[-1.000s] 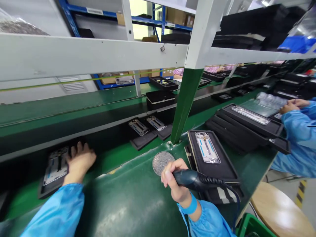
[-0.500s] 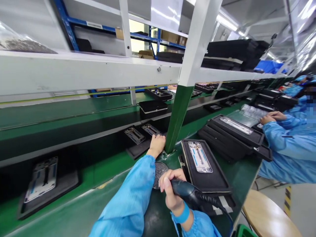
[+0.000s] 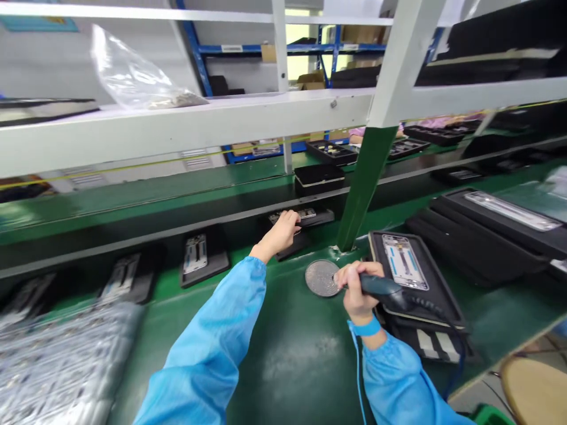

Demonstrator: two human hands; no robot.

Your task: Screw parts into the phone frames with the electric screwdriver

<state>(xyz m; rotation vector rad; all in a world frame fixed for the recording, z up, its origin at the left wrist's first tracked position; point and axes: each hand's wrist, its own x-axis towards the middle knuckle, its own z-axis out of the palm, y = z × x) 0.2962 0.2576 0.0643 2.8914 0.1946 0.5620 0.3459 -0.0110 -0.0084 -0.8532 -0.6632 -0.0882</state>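
Observation:
My left hand (image 3: 282,231) reaches out over the conveyor and closes its fingers on the edge of a black tray (image 3: 305,219) that carries phone frames. My right hand (image 3: 355,288) is wrapped round a dark electric screwdriver (image 3: 384,287) with a coiled cable, its tip next to a round grey screw dish (image 3: 322,277) on the green bench. Just right of that hand lies a black tray with a phone frame (image 3: 404,261) in it.
More black trays with phone frames (image 3: 201,256) ride the conveyor to the left. A green and white post (image 3: 367,177) stands behind the dish. Stacked black trays (image 3: 487,227) fill the right side. A blurred sheet of parts (image 3: 62,354) lies at lower left.
My left hand has swung from the tray at far left across to the tray by the post and gripped it. The view has turned left; the right hand stays on the screwdriver.

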